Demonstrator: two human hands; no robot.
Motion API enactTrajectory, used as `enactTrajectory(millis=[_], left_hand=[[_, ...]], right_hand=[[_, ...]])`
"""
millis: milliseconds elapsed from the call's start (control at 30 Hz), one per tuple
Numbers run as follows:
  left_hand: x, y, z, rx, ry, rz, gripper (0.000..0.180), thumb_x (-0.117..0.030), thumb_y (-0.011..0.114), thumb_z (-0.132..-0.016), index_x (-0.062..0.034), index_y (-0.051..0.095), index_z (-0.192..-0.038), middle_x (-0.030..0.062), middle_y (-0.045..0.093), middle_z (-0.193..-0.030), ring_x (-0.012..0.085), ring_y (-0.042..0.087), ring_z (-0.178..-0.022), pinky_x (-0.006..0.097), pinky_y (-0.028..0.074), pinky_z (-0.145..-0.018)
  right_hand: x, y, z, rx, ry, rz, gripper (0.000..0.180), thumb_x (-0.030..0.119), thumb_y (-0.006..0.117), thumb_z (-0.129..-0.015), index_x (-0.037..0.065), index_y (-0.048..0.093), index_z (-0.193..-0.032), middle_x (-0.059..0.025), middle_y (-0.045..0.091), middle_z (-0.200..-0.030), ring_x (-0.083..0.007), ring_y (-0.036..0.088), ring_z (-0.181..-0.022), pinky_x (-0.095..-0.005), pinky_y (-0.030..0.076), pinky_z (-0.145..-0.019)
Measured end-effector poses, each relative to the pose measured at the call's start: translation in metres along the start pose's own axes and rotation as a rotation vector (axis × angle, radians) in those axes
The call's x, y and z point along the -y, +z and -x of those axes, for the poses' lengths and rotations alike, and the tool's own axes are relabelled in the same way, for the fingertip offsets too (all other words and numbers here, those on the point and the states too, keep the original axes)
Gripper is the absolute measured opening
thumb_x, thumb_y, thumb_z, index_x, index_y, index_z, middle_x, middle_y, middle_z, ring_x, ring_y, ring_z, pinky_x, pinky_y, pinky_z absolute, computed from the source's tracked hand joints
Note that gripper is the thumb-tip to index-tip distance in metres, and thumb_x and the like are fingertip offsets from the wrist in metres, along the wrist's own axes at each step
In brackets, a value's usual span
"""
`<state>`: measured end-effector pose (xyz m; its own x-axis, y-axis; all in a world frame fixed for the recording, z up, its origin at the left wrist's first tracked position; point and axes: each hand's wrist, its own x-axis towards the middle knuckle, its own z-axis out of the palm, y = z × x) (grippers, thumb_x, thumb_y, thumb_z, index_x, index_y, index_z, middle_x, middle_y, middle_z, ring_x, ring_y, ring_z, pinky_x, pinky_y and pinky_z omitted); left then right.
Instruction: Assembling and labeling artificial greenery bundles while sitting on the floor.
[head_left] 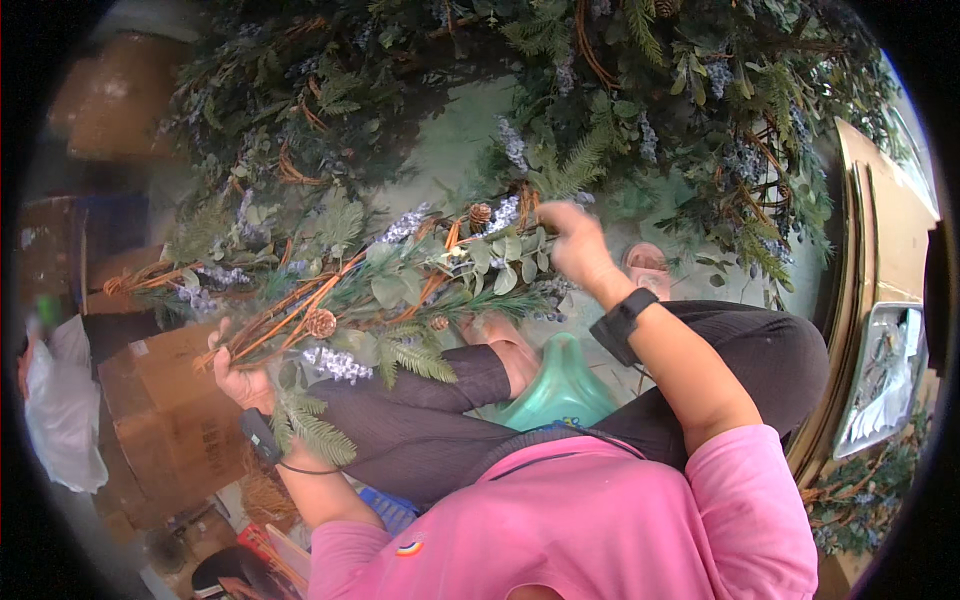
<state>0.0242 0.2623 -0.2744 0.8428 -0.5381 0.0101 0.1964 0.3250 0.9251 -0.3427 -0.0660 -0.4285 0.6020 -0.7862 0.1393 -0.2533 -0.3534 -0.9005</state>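
A wreath [405, 290] of bare brown twigs, green leaves, fir sprigs, pinecones and pale purple flower clusters lies slantwise over my lap. My left hand [240, 382] grips its twig frame at the lower left end, thumb and fingers closed round the twigs. At the upper right end, my right hand [578, 248] is slightly blurred, with its fingers curled in against the leaves; what they pinch is hidden. Pinecones [321, 323] sit among the twigs, and a fir sprig [318, 428] hangs down beside my left wrist.
Many similar wreaths [740, 130] cover the floor ahead. Cardboard boxes [175, 420] and a white plastic bag [65, 410] stand at the left. Flat cardboard sheets [880, 220] and a metal tray [880, 375] are at the right. Between my legs is a green plastic stool [560, 385].
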Motion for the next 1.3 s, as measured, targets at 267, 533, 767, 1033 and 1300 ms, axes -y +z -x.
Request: enactTrajectory(millis=[267,533,767,1033,1300], left_hand=[[-0.004,0.016,0.008,0.026,-0.001,0.016,0.028,-0.013,0.061,-0.073,-0.0089,0.055,-0.1,0.0094,0.054,-0.113,0.035,0.051,-0.105,0.053,0.04,-0.094],[-0.006,0.022,0.01,0.139,-0.038,0.097,0.027,-0.006,0.064,-0.071,-0.0053,0.056,-0.097,0.0118,0.052,-0.108,0.034,0.051,-0.105,0.053,0.042,-0.093],[-0.004,0.028,0.007,0.106,0.002,0.091,0.025,-0.003,0.058,-0.073,-0.0052,0.054,-0.098,0.0152,0.054,-0.111,0.034,0.053,-0.102,0.054,0.044,-0.09],[-0.005,0.035,0.006,0.05,-0.007,0.08,0.025,-0.002,0.056,-0.073,-0.0048,0.052,-0.097,0.0152,0.054,-0.11,0.0318,0.054,-0.101,0.05,0.045,-0.091],[-0.004,0.051,0.007,0.081,0.008,0.087,0.026,-0.002,0.057,-0.071,-0.0047,0.052,-0.096,0.0162,0.055,-0.108,0.0331,0.056,-0.097,0.05,0.047,-0.089]], right_hand=[[-0.029,-0.022,-0.032,-0.454,0.979,-0.748,0.038,0.006,0.056,-0.079,-0.007,0.044,-0.113,-0.0164,0.056,-0.084,-0.024,0.06,-0.058,-0.0303,0.047,-0.042],[-0.022,-0.013,-0.045,-0.137,0.72,-0.485,0.03,0.017,0.063,-0.077,-0.001,0.055,-0.1,-0.0094,0.059,-0.084,-0.0127,0.055,-0.062,-0.0274,0.04,-0.045],[0.017,0.01,-0.041,0.037,0.144,0.147,0.015,0.011,0.057,-0.073,0.0,0.054,-0.082,-0.0189,0.054,-0.085,-0.0387,0.053,-0.088,-0.0439,0.043,-0.074],[0.072,0.023,-0.027,0.313,-0.42,0.319,0.016,0.001,0.052,-0.071,0.006,0.063,-0.082,-0.0113,0.052,-0.085,-0.0294,0.052,-0.087,-0.0384,0.046,-0.074],[0.067,0.033,-0.021,0.298,-0.492,0.55,0.014,0.008,0.054,-0.071,0.007,0.063,-0.081,-0.0079,0.053,-0.089,-0.0245,0.051,-0.089,-0.033,0.048,-0.072]])
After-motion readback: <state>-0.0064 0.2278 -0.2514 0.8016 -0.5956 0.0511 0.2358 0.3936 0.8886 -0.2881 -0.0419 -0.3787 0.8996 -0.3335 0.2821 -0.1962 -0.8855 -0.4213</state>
